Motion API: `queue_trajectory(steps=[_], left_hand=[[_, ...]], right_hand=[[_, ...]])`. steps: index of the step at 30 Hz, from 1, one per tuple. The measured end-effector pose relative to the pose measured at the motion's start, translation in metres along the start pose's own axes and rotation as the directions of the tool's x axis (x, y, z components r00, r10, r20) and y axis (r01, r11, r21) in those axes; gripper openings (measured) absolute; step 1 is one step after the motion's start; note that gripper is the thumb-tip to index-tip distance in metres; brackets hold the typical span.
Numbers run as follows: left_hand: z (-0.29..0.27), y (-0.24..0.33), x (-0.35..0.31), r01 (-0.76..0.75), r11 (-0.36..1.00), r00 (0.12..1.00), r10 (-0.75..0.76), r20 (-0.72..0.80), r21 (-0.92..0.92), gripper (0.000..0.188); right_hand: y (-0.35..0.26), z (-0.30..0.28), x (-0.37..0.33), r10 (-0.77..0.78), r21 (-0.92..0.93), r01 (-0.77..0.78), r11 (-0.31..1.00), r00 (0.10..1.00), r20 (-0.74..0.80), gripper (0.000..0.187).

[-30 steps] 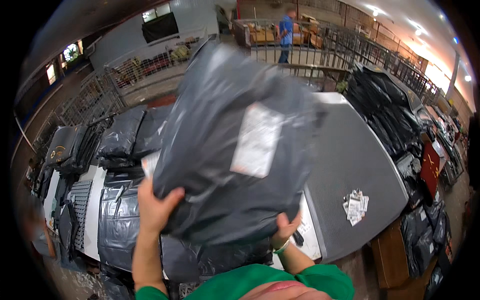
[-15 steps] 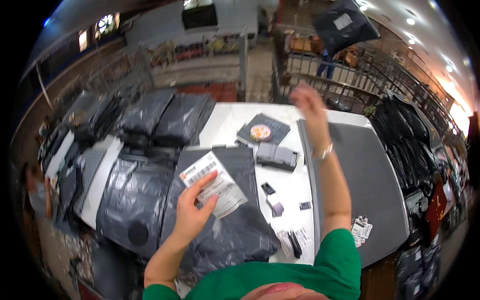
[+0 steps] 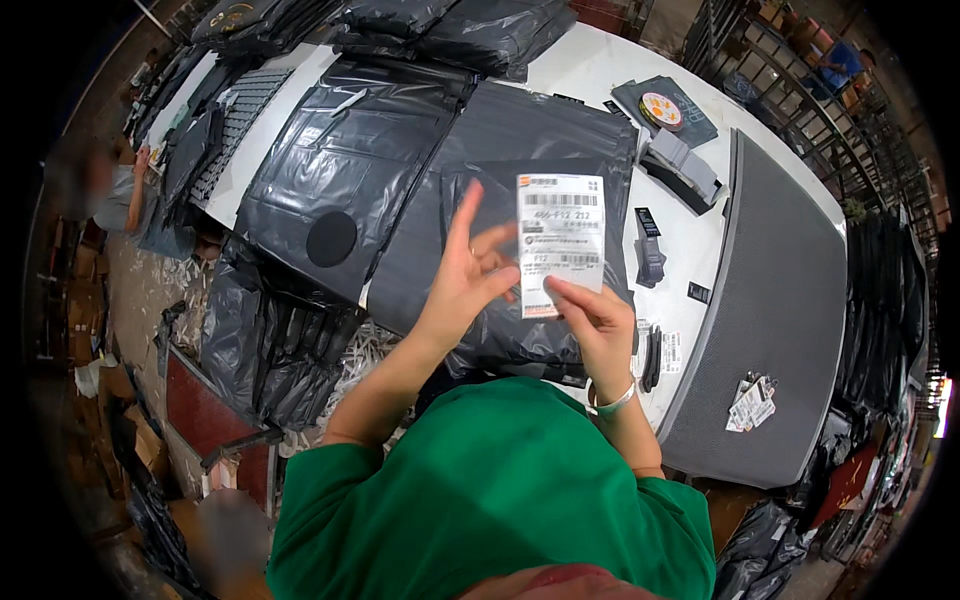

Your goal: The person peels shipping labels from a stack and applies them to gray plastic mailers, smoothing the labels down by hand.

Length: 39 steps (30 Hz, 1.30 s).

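Observation:
A white printed shipping label (image 3: 565, 225) stands over the stack of dark grey plastic mailing bags (image 3: 520, 135) in front of me. My right hand (image 3: 600, 325), with a bracelet at the wrist, pinches the label's lower part between thumb and fingers. At its left edge is my left hand (image 3: 470, 265), fingers apart and the index stretched away from me; its thumb tip comes close to the label's lower left. Whether the label touches the bag beneath it I cannot tell. Beside these bags on the left lies another packed bag (image 3: 350, 150) bearing a black round disc (image 3: 331, 238).
Right of the bags, the white table (image 3: 690, 235) carries a grey box-shaped device (image 3: 680, 170), a tape roll (image 3: 661, 111) and a black-handled tool (image 3: 652, 360). A dark grey mat (image 3: 770, 300) holds several small tags (image 3: 750, 402). A person (image 3: 115, 190) is at far left.
My raised right hand has come down to the label. A black parcel in the air at upper right has gone from view. The label is now upright, and the view has tilted down.

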State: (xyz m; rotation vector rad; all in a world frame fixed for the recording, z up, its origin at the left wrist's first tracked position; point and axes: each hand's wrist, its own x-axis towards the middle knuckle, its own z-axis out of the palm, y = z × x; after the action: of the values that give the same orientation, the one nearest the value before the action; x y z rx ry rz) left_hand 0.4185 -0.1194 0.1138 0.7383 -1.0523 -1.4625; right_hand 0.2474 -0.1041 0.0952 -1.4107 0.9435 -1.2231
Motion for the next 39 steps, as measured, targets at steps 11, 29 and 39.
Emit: queue_trajectory(steps=[11,29,39], left_hand=[[-0.02,-0.038,-0.046,0.267,0.954,0.96,-0.251,-0.125,0.139,0.012],[-0.022,-0.19,0.01,0.052,0.12,0.959,-0.284,-0.016,0.991,0.037],[-0.032,-0.159,-0.01,-0.154,0.22,0.984,-0.058,0.171,0.963,0.009]], right_hand=[[0.013,0.017,-0.008,0.005,-0.058,-0.009,0.998,0.996,-0.084,0.026],[0.116,-0.093,0.018,0.061,-0.303,-0.155,0.94,0.953,-0.298,0.033],[0.2,-0.037,0.083,0.003,-0.695,0.583,0.419,0.765,0.644,0.066]])
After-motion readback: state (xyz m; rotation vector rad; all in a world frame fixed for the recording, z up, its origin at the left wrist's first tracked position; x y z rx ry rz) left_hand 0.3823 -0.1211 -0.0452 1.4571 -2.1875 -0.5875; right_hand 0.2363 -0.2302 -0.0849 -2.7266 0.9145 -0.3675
